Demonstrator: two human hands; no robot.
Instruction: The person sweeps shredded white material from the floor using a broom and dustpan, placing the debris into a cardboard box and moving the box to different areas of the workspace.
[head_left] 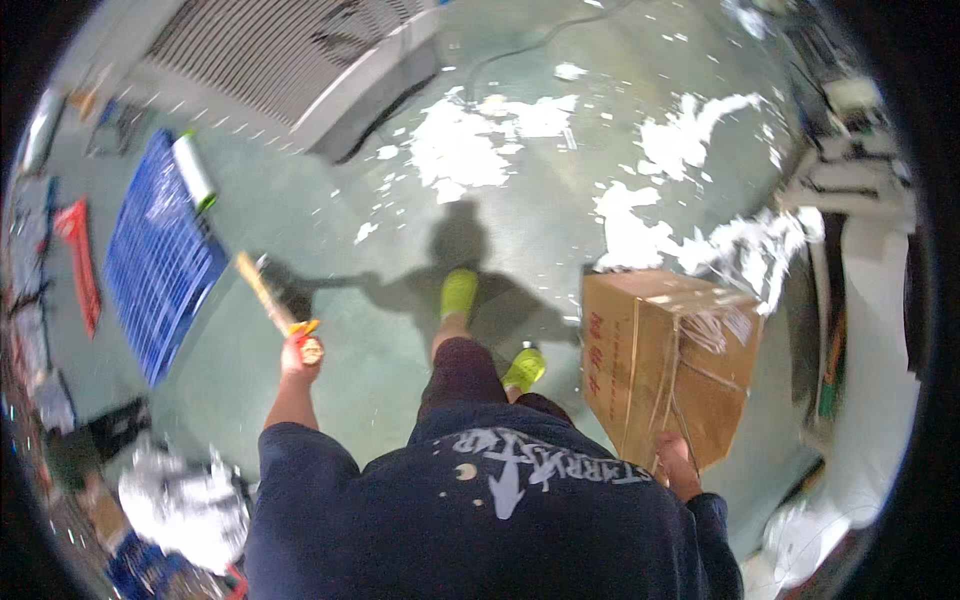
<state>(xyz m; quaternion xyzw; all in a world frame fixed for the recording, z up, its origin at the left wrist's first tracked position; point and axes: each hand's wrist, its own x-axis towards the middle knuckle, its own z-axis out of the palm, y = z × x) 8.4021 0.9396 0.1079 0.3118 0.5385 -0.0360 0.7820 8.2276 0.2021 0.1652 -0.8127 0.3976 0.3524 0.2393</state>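
Note:
A light wooden stick (264, 291) slants up and away from my left hand (300, 358), which is closed around its near end. Something orange and yellow (308, 338) shows at that grip; its kind is unclear. On my right side is a large brown cardboard box (630, 350), tilted, with a cord or strap (683, 400) running over it. My right hand (678, 466) is closed at the near edge of the box, on that strap. Its fingertips are partly hidden. A bundle of pale cord (715, 328) lies against the box's side.
White scraps (465, 145) are strewn over the green floor ahead, with more (640, 225) by the box. A blue slatted pallet (160, 260) and a green-ended roll (194, 172) lie left. A grey grooved machine bed (270, 60) stands far left; a white plastic heap (185, 505) lies near left.

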